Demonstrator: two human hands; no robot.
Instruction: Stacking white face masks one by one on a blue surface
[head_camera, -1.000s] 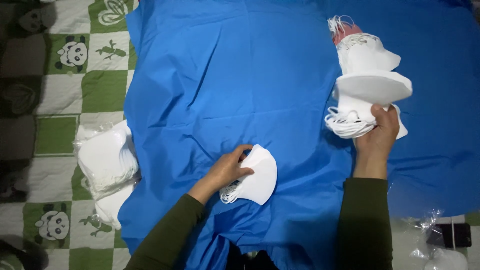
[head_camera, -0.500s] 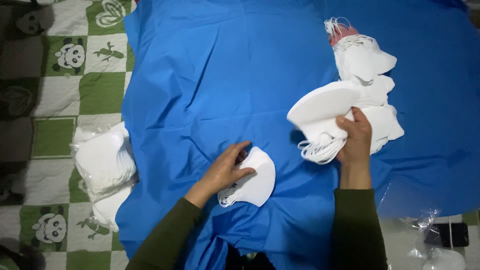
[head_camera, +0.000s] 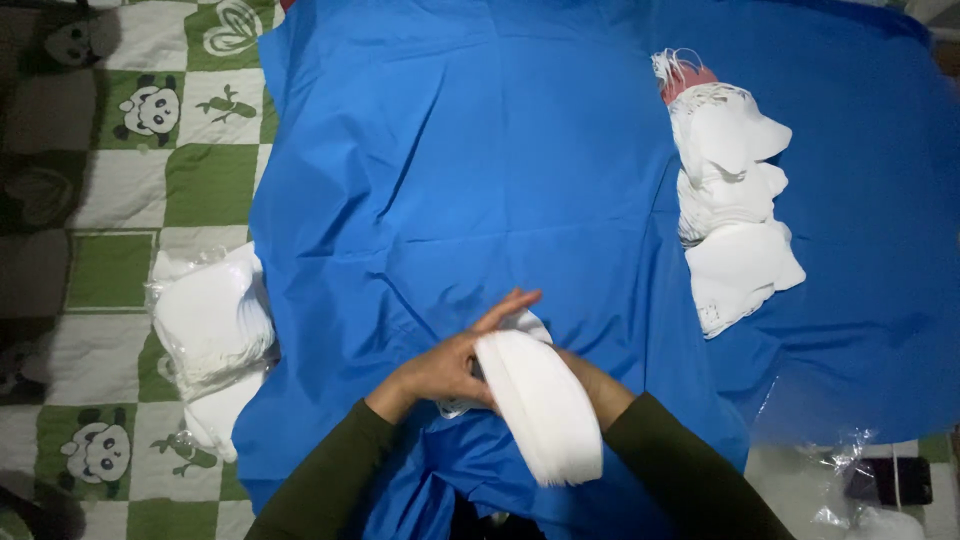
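A second ago my right hand (head_camera: 590, 385) was out at the loose white masks (head_camera: 735, 215) on the right of the blue sheet (head_camera: 450, 170), lifting a bundle off them. Now it has come in front of me, mostly hidden behind that stack of masks (head_camera: 540, 405), which meets my left hand (head_camera: 455, 365). The single mask under my left hand is now nearly covered by the stack.

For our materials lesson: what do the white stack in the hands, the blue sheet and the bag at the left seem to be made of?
White stack: probably soft non-woven fabric, matt, with thin layered edges showing.
Blue sheet: thin woven or non-woven cloth with a slight sheen; it lies in soft creases.
Bag: clear plastic film, glossy, crinkled, its white contents showing through.
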